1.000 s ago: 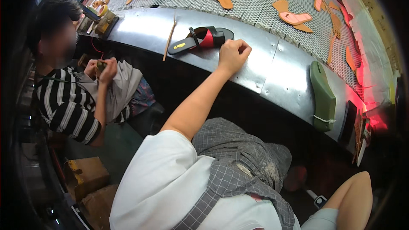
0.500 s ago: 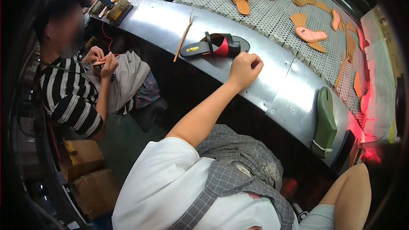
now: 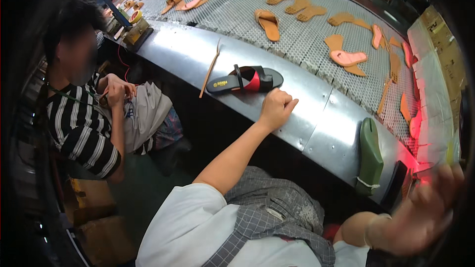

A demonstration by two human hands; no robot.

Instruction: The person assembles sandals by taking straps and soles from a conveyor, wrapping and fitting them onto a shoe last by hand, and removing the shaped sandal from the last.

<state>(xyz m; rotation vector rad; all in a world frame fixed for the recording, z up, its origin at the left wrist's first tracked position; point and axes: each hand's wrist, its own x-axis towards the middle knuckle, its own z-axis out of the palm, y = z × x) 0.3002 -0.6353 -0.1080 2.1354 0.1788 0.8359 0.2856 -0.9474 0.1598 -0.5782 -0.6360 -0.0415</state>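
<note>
My left hand (image 3: pixel 277 110) rests in a loose fist at the metal ledge, its thumb sticking out to the right and nothing visible in it. Just beyond it lies a sandal (image 3: pixel 247 79) with a black sole and black and red straps, close to my knuckles. My right hand (image 3: pixel 426 212) is raised at the lower right, smeared by motion, so its fingers cannot be made out. Nearest to it, a green shoe last (image 3: pixel 371 153) with white string round one end lies on the ledge. A thin tan strip (image 3: pixel 210 74) lies left of the sandal.
Beyond the metal ledge (image 3: pixel 170 52), a mesh conveyor (image 3: pixel 227 20) carries tan soles, pink-lined pieces and a brown sandal (image 3: pixel 267 24). A co-worker in a striped shirt (image 3: pixel 84 133) sits at left, hands together. Cardboard boxes (image 3: pixel 91 200) stand below. Red light glows at right.
My right hand has come up into view at the lower right. The view has tilted upward, showing more of the conveyor. My left fist stays beside the sandal.
</note>
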